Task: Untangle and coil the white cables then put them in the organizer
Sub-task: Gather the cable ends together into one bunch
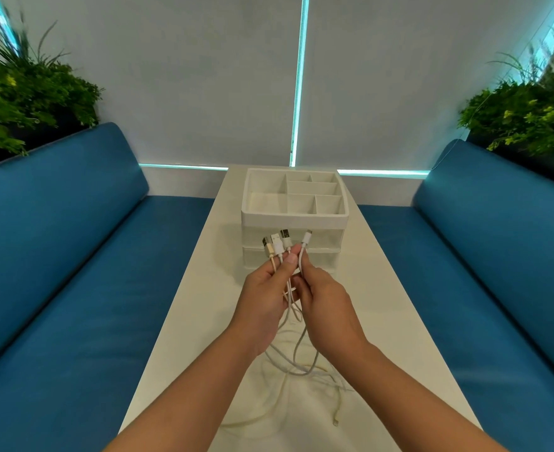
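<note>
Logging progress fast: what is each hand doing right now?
Left hand: closed, pinching three white cables with USB plugs.
Right hand: closed, pinching one thin white cable with a small plug.

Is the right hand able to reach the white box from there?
Probably yes. The right hand is just in front of the organizer, with only bare table between them. But it is pinching a cable, so its fingers are busy.

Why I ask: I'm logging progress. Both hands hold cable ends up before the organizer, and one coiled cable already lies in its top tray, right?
Not quite: the head view shows the organizer tray compartments empty. Both hands, left and right, do hold the cable ends.
</note>
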Tool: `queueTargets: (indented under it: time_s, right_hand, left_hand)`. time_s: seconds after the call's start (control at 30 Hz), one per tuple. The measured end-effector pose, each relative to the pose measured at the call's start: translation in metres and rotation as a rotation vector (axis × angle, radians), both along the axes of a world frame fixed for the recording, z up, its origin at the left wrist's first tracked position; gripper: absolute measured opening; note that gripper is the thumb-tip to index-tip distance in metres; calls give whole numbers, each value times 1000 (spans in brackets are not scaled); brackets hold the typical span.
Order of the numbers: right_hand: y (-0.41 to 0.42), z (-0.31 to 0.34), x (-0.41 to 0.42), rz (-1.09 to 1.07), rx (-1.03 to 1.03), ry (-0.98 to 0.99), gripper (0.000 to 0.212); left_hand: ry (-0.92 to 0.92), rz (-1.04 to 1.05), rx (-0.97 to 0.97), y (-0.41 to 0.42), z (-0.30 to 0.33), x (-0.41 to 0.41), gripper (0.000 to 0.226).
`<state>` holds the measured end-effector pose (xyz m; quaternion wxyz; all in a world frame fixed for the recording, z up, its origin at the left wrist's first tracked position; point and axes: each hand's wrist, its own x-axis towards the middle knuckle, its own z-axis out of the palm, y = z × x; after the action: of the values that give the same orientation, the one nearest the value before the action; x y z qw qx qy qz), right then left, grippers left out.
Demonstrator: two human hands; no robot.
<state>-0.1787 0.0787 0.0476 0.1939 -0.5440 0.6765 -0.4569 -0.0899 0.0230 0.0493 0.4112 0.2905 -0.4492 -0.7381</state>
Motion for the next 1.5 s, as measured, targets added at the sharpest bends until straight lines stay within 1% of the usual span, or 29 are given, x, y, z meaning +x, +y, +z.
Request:
queueTargets:
  time_s: [0.03,0.1,0.23,0.3,0.33,0.43,0.47,0.53,0.6,0.7,0.8,0.83,0.9,1.0,1.07,1.13,1.17,1.2,1.27,1.33,1.4,1.43,1.5]
  right_hand:
    - [1,1,1,-6,7,-63,34]
    - [2,0,1,-9,16,-124,33]
    - [5,-10,4,-4,-22,-76,31]
    - [4,-15,6,10,-12,-76,33]
    - [4,-18,7,17,8,-55,36]
    - [2,-21,2,57,51,154,46]
    - [2,-22,-1,75,49,197,50]
    - [1,-26,-6,96,14,184,54]
    - [0,-31,-10,77,-63,63,53]
    - [1,-33,-14,52,-105,-287,37]
    - [5,-25,-16,98,-32,-578,22]
    - [5,-23,-15,102,10,-645,18]
    - [4,-18,-12,72,81,-716,21]
    - [0,-15,-10,-5,79,-684,21]
    - [-1,-17,-11,-52,67,-639,17]
    - [-2,-22,-18,-161,54,-551,13]
    - [-4,-25,-24,-243,55,-485,15]
    - [-5,-27,-28,-321,66,-413,22]
    - [-4,-25,-31,-385,36,-290,34]
    - [-4,-17,-22,-289,-88,-236,29]
    - [-7,-6,-6,-102,-151,-206,24]
    - [-8,-2,1,-15,-150,-194,27]
    - [-11,0,8,89,-125,-148,36]
  left_hand:
    - [6,5,6,2,-1,0,22]
    - [13,21,10,4,-3,-1,20]
    - [-3,67,-4,5,-12,-2,19]
    - [-11,83,-9,7,-13,-2,20]
    - [-23,84,-17,7,-13,-2,22]
    - [-54,46,-24,4,-9,-3,25]
    - [-60,41,-20,3,-7,-4,24]
    - [-65,68,-9,0,-7,-4,21]
    - [-28,123,33,-2,-7,-3,19]
    - [22,122,85,-8,-6,0,21]
    - [1,35,70,-9,-5,4,22]
    - [-9,2,58,-9,-4,6,22]
    - [-25,-67,41,-7,-3,8,21]
    - [-57,-105,20,-6,-4,7,20]
    - [-78,-80,-11,-7,-6,7,21]
    - [-109,-36,-54,-9,-5,9,22]
    - [-115,-14,-58,-11,-4,11,23]
    - [-121,5,-59,-12,-3,13,24]
    - [-153,27,-76,-14,-2,16,25]
    - [-161,-4,-75,-15,-1,15,26]
    - [-93,-44,-23,-14,0,12,25]
    - [-36,-58,22,-13,1,11,25]
    - [60,-74,77,-14,4,12,24]
